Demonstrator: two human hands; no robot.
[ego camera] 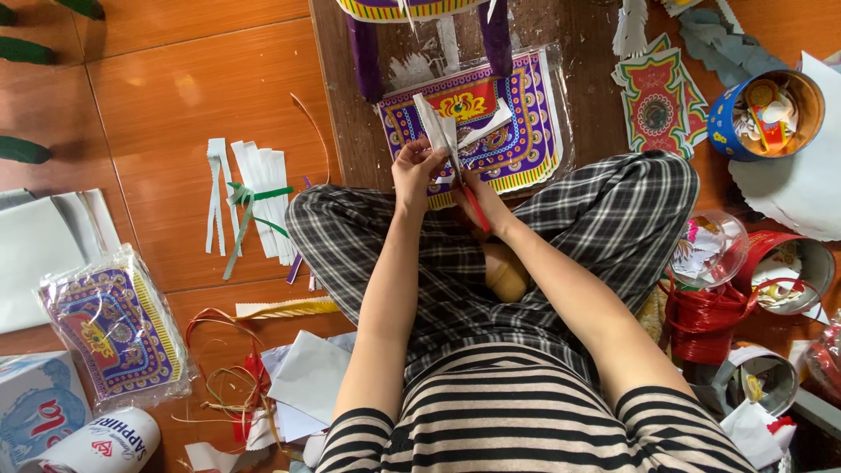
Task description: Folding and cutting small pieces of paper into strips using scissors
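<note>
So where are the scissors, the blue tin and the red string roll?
scissors (pixel 476 208), head view, on the red handle under the right hand (pixel 484 203).
blue tin (pixel 726 123), head view, on its outer blue wall.
red string roll (pixel 701 317), head view, on the wound side.

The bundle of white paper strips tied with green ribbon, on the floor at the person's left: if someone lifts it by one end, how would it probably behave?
The bundle of white paper strips looks thin and flat, so it would probably be light and droop. The green ribbon binds it only near the middle, so the ends may fan out. Some separate strips lie beside it and would likely stay behind.
</note>
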